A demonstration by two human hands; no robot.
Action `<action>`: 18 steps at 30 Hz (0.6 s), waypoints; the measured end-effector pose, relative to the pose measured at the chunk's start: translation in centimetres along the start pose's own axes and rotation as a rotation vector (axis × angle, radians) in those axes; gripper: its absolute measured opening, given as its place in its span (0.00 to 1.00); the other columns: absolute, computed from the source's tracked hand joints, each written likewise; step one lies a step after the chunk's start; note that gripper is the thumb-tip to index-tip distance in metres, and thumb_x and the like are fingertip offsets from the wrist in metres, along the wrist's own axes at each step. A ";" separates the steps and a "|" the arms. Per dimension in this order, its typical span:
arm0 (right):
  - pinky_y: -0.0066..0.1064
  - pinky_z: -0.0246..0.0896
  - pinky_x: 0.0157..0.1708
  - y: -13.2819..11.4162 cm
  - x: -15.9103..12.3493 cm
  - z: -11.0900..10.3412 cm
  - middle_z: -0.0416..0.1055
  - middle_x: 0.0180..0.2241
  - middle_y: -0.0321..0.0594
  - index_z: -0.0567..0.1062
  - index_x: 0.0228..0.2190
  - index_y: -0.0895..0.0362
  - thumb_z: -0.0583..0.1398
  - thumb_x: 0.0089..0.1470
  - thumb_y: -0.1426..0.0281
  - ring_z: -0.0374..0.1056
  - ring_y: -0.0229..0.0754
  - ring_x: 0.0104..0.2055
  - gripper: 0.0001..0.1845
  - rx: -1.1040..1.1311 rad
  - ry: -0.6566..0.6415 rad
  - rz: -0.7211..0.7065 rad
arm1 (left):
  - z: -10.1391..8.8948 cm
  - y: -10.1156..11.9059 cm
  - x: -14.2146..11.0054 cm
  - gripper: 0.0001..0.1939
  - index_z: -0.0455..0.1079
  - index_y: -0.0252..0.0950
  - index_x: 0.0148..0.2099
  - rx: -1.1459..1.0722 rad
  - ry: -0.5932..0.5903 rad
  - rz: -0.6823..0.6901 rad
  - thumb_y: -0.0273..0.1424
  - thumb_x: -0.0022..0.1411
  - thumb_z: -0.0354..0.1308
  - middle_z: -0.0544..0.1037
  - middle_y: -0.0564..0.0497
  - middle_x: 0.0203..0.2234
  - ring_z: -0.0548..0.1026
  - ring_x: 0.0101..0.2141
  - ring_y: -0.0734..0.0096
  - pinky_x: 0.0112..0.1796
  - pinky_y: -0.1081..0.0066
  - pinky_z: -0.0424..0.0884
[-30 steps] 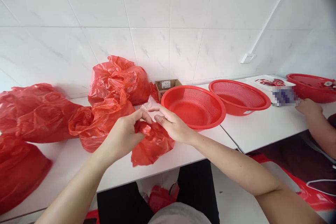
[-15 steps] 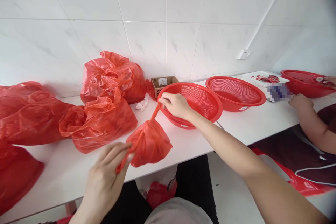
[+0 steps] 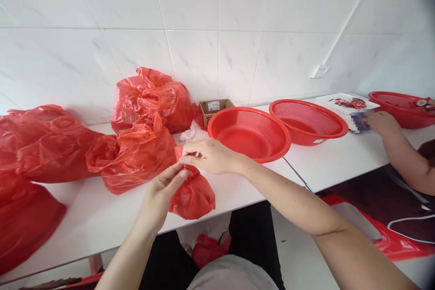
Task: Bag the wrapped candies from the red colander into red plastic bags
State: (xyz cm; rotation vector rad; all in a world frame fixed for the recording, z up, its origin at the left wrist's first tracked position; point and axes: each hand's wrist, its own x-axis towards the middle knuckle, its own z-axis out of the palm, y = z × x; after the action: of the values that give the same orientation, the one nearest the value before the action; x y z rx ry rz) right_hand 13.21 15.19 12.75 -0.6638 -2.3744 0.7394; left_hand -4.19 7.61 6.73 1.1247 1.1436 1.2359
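Observation:
A small, filled red plastic bag (image 3: pixel 194 197) rests close to the front edge of the white table (image 3: pixel 112 222). My left hand (image 3: pixel 167 186) pinches its gathered neck between thumb and fingers. Directly above, my right hand (image 3: pixel 210 156) is closed on the bag's top end, a short bit of which sticks out past the fingertips. The two hands meet at the neck, so the neck itself is partly hidden. Behind my right hand stands a red plastic colander basket (image 3: pixel 251 140). To the left is a larger red bag (image 3: pixel 139 158).
More red bags (image 3: pixel 152 99) crowd the left side. A cardboard box (image 3: pixel 215 106) and crumpled tissue (image 3: pixel 188 132) lie by the wall. Rightward are a second colander (image 3: pixel 307 120), a white tray (image 3: pixel 340 107), another red basket (image 3: pixel 401 108) and a co-worker's hand (image 3: pixel 384 122).
My hands have come together at the bag's neck; before, they held its two ends apart. My right hand moved left and down from the colander rim, my left hand slightly up.

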 end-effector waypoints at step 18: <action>0.31 0.54 0.28 -0.7 -3.3 1.9 0.57 0.22 0.25 0.60 0.48 0.51 0.51 0.65 0.67 0.58 0.36 0.22 0.09 0.225 0.303 0.221 | 0.9 -2.2 0.6 0.19 0.78 0.39 0.50 0.144 0.145 0.188 0.43 0.62 0.62 0.82 0.50 0.31 0.78 0.41 0.61 0.51 0.62 0.70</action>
State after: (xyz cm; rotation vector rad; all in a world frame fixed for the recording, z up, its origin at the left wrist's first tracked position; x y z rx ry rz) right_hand 14.22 12.10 10.68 -0.8815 -1.9301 0.9128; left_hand -3.05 8.12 4.58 1.2900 1.2748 1.4170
